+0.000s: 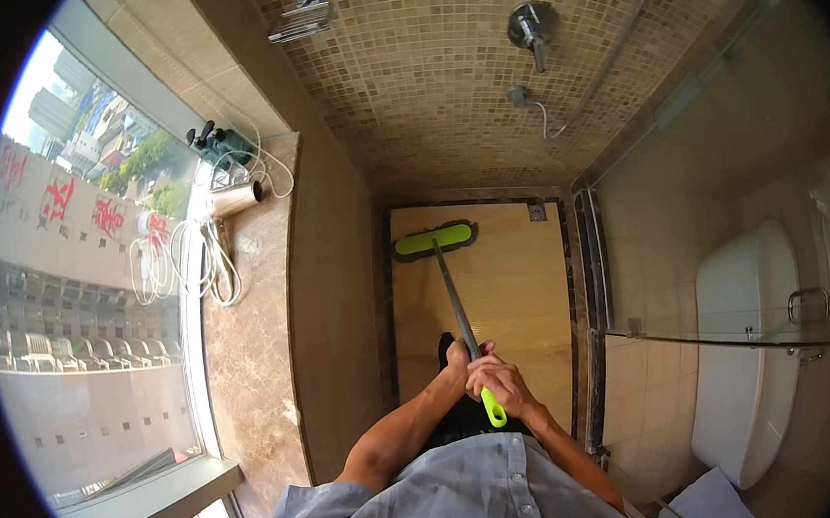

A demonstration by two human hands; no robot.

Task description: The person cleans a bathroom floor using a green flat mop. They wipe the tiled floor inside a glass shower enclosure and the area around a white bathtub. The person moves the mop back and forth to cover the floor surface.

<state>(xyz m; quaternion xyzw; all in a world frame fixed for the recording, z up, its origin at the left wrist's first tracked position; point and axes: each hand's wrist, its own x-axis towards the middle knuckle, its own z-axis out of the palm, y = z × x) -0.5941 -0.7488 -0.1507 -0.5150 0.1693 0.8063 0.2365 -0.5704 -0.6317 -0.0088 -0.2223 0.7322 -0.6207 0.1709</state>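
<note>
Gripping a mop [455, 300], the left hand [458, 359] and right hand [505, 386] closed around its pole.
Its green head [433, 240] lay on the shower floor [520, 279], far left; hands hid part of the pole.

Wht cord [213, 239], metallic cyl. [235, 199] on brn sill [255, 352] by window [93, 415]. Chrome valve [533, 24] + rack [302, 22] on tiled wall [400, 83]. Glass panel [664, 227], R.

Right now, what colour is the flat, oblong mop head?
The mop head is lime green with a dark fringe, best seen in the head view.
</note>
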